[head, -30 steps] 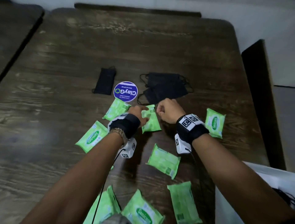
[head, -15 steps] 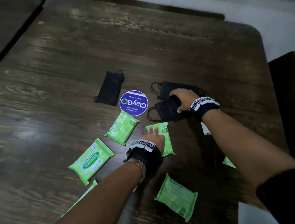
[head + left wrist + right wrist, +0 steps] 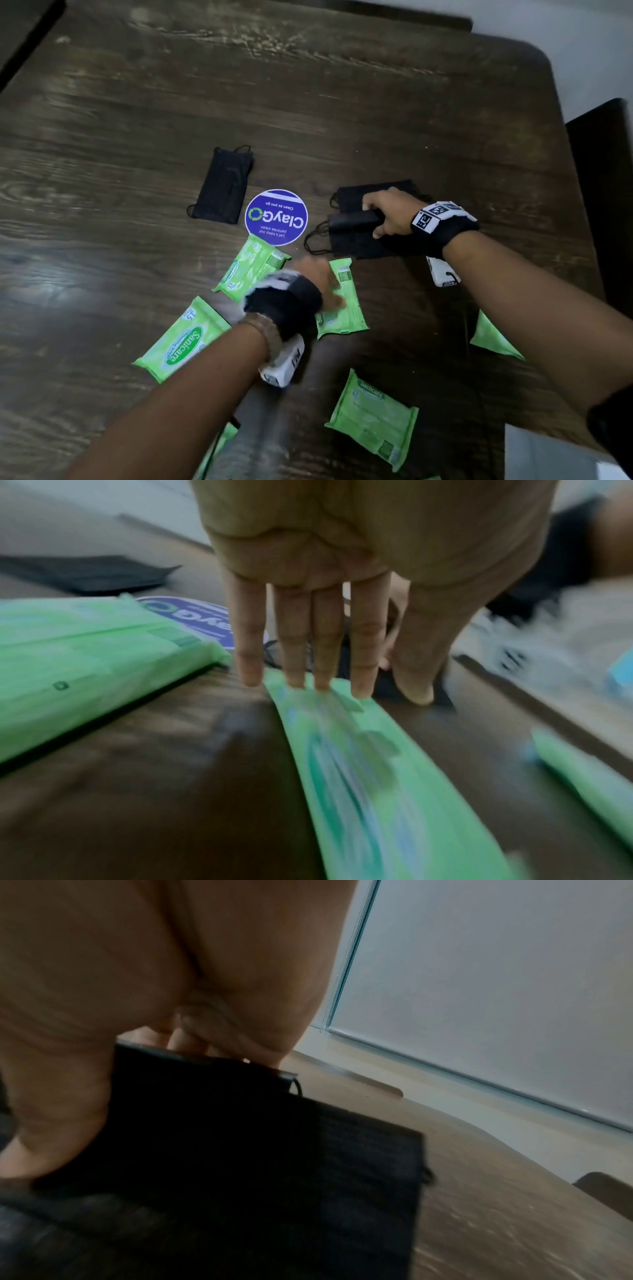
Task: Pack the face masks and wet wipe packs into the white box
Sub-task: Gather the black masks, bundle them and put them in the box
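My right hand (image 3: 373, 221) grips a black face mask (image 3: 352, 219), rolled up off the pile of black masks (image 3: 363, 245) beneath it. In the right wrist view, the fingers curl over the mask's (image 3: 274, 1150) far edge. Blurred by motion, my left hand (image 3: 322, 277) has straight fingers (image 3: 294, 647) whose tips touch a green wet wipe pack (image 3: 346, 308) lying flat on the table. One more black mask (image 3: 222, 186) lies alone at the left. A pale corner of the white box (image 3: 548, 455) shows at the bottom right.
Other green wipe packs lie around: one (image 3: 250, 270) beside my left hand, one (image 3: 181, 339) to the left, one (image 3: 373, 418) nearer me, one (image 3: 493, 337) under my right forearm. A round blue ClayGo sticker (image 3: 276, 217) sits between the masks. A dark chair (image 3: 603, 205) stands past the table's right edge.
My right hand left the wipe pack, reached the mask pile and closed round a mask, rolling it up. My left hand stayed flat on the pack and is now sliding, blurred.
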Action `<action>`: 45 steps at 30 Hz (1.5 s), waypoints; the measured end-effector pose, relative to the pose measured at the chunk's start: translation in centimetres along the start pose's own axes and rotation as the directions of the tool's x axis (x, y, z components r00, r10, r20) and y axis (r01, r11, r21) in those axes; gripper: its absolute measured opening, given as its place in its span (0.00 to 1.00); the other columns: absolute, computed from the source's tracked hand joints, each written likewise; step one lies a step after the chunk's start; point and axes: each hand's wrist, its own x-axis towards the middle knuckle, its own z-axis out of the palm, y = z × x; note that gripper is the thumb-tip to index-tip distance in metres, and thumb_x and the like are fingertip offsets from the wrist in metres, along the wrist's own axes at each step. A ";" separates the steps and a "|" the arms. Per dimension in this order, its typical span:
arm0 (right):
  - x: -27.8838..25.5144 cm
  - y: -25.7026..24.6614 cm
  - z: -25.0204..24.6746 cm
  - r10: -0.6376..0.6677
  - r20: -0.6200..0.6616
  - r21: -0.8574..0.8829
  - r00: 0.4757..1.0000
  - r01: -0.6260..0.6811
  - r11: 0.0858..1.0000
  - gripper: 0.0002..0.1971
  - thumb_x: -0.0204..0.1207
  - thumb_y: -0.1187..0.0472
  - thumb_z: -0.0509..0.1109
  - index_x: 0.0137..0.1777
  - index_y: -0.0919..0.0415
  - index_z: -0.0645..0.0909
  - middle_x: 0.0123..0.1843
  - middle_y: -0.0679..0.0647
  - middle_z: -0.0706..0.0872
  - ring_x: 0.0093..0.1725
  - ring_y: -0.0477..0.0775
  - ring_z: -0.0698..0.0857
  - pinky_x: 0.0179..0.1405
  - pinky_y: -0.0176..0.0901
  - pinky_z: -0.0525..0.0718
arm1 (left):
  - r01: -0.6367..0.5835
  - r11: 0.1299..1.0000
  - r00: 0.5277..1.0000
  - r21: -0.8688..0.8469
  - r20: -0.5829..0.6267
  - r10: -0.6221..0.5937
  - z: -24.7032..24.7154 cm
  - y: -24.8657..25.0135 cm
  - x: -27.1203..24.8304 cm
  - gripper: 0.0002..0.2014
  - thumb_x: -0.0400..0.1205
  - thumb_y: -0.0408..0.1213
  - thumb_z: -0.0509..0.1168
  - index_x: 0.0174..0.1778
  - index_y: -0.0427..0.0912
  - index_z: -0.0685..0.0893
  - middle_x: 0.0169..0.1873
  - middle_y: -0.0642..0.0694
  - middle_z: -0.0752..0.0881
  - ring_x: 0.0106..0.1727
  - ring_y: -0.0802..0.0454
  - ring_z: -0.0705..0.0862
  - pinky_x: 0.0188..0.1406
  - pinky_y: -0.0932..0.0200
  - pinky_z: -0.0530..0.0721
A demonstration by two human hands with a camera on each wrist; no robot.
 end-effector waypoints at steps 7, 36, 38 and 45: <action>-0.1 1.5 -1.3 0.005 -0.070 0.009 0.998 -0.005 1.000 0.17 0.64 0.48 0.85 0.48 0.52 0.86 0.55 0.54 0.85 0.61 0.59 0.81 0.56 0.52 0.78 | 0.387 0.865 0.801 -0.318 -0.348 -0.486 -5.7 -11.5 7.4 0.25 0.75 0.48 0.71 0.65 0.41 0.78 0.65 0.35 0.78 0.64 0.34 0.79 0.63 0.43 0.79; -16.3 -10.1 6.1 0.349 -0.229 0.964 0.909 0.162 0.211 0.12 0.69 0.70 0.81 0.48 0.53 0.88 0.45 0.46 0.93 0.45 0.43 0.90 0.45 0.36 0.87 | -0.330 0.501 0.870 -0.800 -0.463 -0.166 0.6 -4.1 -5.2 0.18 0.77 0.19 0.66 0.57 0.41 0.88 0.52 0.43 0.88 0.50 0.63 0.84 0.52 0.79 0.76; -19.8 -11.8 8.0 0.367 -0.178 0.983 0.913 0.180 0.030 0.13 0.70 0.72 0.79 0.51 0.56 0.89 0.48 0.49 0.94 0.48 0.46 0.91 0.46 0.38 0.88 | -0.397 0.398 0.886 -0.827 -0.458 -0.068 3.3 -4.0 -8.5 0.17 0.79 0.26 0.67 0.62 0.43 0.84 0.59 0.45 0.86 0.57 0.71 0.83 0.63 0.72 0.74; -26.2 -15.1 15.9 0.352 0.002 0.995 0.936 0.034 -0.094 0.13 0.70 0.71 0.80 0.54 0.60 0.89 0.52 0.55 0.93 0.53 0.56 0.91 0.51 0.49 0.88 | -0.188 0.484 0.962 -0.855 -0.260 -0.086 13.7 -5.1 -16.3 0.29 0.71 0.23 0.76 0.66 0.47 0.80 0.59 0.52 0.84 0.56 0.65 0.83 0.56 0.74 0.79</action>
